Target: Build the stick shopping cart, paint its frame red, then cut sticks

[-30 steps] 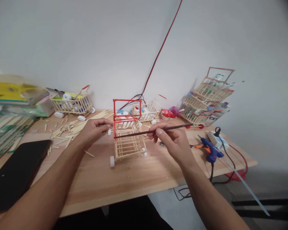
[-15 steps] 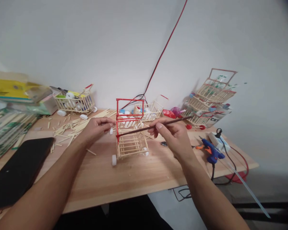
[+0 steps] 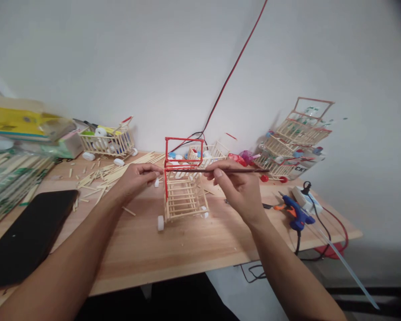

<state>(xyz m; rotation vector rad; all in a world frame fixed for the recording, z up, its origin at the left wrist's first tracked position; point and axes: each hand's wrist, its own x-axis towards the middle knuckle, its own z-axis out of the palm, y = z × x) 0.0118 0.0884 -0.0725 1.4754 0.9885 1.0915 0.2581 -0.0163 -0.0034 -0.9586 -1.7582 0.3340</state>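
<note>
A miniature shopping cart [image 3: 183, 196] made of thin wooden sticks stands on the table in front of me, on white wheels. Its handle frame and part of its left upright are red. My left hand [image 3: 138, 179] pinches the cart's left side near the red corner. Between the thumb and fingers of my right hand [image 3: 239, 189] lies a slim dark paintbrush [image 3: 190, 170], held almost level across the cart. The brush's tip reaches the red corner close to my left fingertips.
A second stick cart [image 3: 108, 141] holds small items at back left; stacked carts [image 3: 287, 147] stand at right. Loose sticks [image 3: 112, 176], a black phone [image 3: 30, 238] and bagged sticks [image 3: 15, 185] lie left. A blue glue gun [image 3: 297, 214] and power strip [image 3: 307, 199] are right.
The brush tip has moved up along the cart's red left upright to its upper corner, and the brush has turned from slanted to nearly level. My left hand stays at the cart's side.
</note>
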